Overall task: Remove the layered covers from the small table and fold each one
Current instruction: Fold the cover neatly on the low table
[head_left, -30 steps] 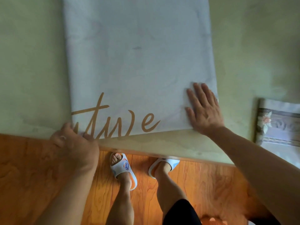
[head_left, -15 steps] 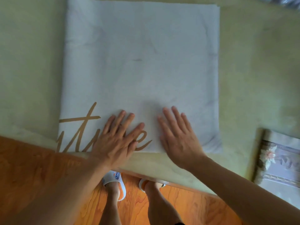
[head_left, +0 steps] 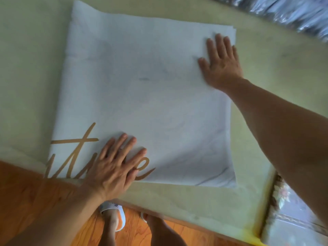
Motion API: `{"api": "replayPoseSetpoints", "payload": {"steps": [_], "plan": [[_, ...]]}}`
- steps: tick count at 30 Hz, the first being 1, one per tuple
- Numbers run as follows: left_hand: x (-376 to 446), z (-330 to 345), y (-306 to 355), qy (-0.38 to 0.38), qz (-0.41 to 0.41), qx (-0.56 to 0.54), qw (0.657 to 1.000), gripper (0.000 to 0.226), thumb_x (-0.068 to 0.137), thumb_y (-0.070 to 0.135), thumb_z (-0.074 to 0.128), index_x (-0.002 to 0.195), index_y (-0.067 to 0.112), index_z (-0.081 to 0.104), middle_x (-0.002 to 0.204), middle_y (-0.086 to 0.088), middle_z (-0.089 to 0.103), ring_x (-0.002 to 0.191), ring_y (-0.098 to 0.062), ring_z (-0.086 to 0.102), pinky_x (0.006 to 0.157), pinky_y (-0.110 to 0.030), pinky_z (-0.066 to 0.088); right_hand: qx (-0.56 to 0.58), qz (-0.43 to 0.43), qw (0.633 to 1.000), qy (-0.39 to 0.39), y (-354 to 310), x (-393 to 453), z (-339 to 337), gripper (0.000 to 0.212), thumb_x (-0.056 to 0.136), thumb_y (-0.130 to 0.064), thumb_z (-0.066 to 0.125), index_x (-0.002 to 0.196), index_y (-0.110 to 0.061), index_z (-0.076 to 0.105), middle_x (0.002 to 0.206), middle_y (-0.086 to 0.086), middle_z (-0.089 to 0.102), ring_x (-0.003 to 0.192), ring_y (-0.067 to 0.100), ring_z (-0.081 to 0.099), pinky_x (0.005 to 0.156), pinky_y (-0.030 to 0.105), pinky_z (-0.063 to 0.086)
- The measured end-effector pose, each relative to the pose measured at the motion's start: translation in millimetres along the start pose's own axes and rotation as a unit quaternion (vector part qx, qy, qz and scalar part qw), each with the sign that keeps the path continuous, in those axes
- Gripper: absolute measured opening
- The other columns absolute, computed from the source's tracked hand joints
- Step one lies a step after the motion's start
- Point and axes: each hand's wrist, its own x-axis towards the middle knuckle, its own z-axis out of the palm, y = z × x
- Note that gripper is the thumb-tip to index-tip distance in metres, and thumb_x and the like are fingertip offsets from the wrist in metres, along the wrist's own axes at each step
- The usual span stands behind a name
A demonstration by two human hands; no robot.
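A folded white cover (head_left: 142,96) with gold script lettering along its near left edge lies flat on the pale green table (head_left: 266,71). My left hand (head_left: 115,164) presses flat on the lettering near the cover's front edge, fingers spread. My right hand (head_left: 221,61) lies flat on the cover's far right corner, fingers straight. Neither hand grips anything.
A folded floral patterned cover (head_left: 287,208) lies at the table's near right corner. Something shiny and silvery (head_left: 292,13) runs along the far right. My feet in white slippers (head_left: 113,215) stand on the orange wooden floor (head_left: 26,192) below the table's front edge.
My right hand has slid from the cover's near middle out to its far right corner. My left hand has stayed pressed on the lettering. The view has tilted and shifted.
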Motion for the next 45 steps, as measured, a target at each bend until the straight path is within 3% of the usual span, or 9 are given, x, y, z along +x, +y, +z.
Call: {"api": "replayPoseSetpoints", "payload": {"steps": [3,8,12,15,22,27,29,39,45], "plan": [[0,-1,0,-0.011,-0.004,0.003,1.000,0.065,0.098,0.048,0.038,0.159,0.028,0.029,0.168,-0.016,0.018,0.154,-0.040,0.014,0.121,-0.061,0.020,0.005,-0.033,0.998,0.049,-48,-29,4,0.066,0.103,-0.042,0.027,0.157,-0.004,0.023,0.165,0.022,0.013,0.153,0.041,0.008,0.124,0.053,0.009],[-2,-3,1,-0.006,-0.010,-0.005,1.000,0.065,0.099,0.049,0.043,0.160,0.031,0.028,0.168,-0.013,0.018,0.155,-0.038,0.014,0.121,-0.060,0.020,0.046,-0.324,0.945,0.011,-175,-139,47,0.056,0.104,-0.030,0.036,0.154,-0.006,0.033,0.164,0.016,0.024,0.153,0.036,0.015,0.124,0.048,0.015],[-2,-9,-1,0.016,0.003,-0.085,0.996,0.062,0.101,0.047,0.047,0.158,0.027,0.034,0.167,-0.012,0.023,0.156,-0.034,0.015,0.124,-0.056,0.018,0.013,-0.313,0.950,-0.001,-179,-139,54,0.057,0.106,-0.037,0.031,0.157,-0.011,0.029,0.166,0.012,0.018,0.155,0.030,0.009,0.125,0.046,0.014],[-38,-11,-52,0.053,-0.106,-0.121,0.986,0.055,0.104,0.040,0.044,0.154,0.016,0.043,0.164,-0.017,0.027,0.154,-0.036,0.020,0.121,-0.057,0.026,-0.020,-0.297,0.954,-0.024,-182,-140,52,0.059,0.107,-0.041,0.024,0.160,-0.015,0.020,0.168,0.008,0.010,0.155,0.026,0.000,0.125,0.045,0.012],[-94,-4,-118,0.003,-0.198,-0.078,0.977,0.067,0.102,0.045,0.042,0.160,0.016,0.025,0.170,-0.012,0.010,0.156,-0.037,0.010,0.121,-0.057,0.025,0.046,-0.202,0.978,-0.018,-233,-158,37,0.059,0.104,-0.034,0.033,0.155,-0.004,0.031,0.164,0.016,0.021,0.155,0.031,0.008,0.123,0.051,0.018],[-98,-1,-124,-0.027,-0.205,-0.075,0.975,0.060,0.104,0.044,0.034,0.154,0.012,0.040,0.165,-0.018,0.025,0.156,-0.035,0.013,0.122,-0.054,0.022,0.049,-0.444,0.892,-0.069,-362,-165,55,0.066,0.106,-0.047,0.031,0.157,-0.006,0.025,0.165,0.013,0.021,0.155,0.027,0.010,0.125,0.045,0.012],[-97,-1,-122,-0.023,-0.200,-0.080,0.976,0.056,0.103,0.047,0.034,0.146,0.014,0.051,0.163,-0.016,0.031,0.155,-0.036,0.016,0.121,-0.056,0.024,0.004,-0.431,0.900,-0.062,-374,-133,64,0.068,0.106,-0.051,0.028,0.158,-0.007,0.024,0.165,0.011,0.021,0.155,0.024,0.011,0.124,0.044,0.013],[-97,-5,-132,-0.037,-0.179,-0.105,0.978,0.065,0.104,0.051,0.028,0.161,0.021,0.023,0.171,-0.009,0.007,0.156,-0.037,0.005,0.124,-0.054,0.017,-0.026,-0.120,0.991,-0.045,-382,115,6,0.083,0.099,-0.062,0.013,0.159,-0.006,0.002,0.168,0.011,-0.001,0.155,0.027,-0.002,0.126,0.042,0.001],[-46,-33,-159,0.005,-0.132,-0.097,0.987,0.038,0.092,0.042,0.053,0.121,0.017,0.058,0.144,-0.019,0.051,0.146,-0.038,0.033,0.124,-0.056,0.015,-0.019,-0.116,0.993,-0.013,-388,118,9,0.078,0.100,-0.058,0.010,0.160,-0.008,0.003,0.168,0.009,-0.001,0.155,0.026,-0.004,0.126,0.043,0.000]]}}
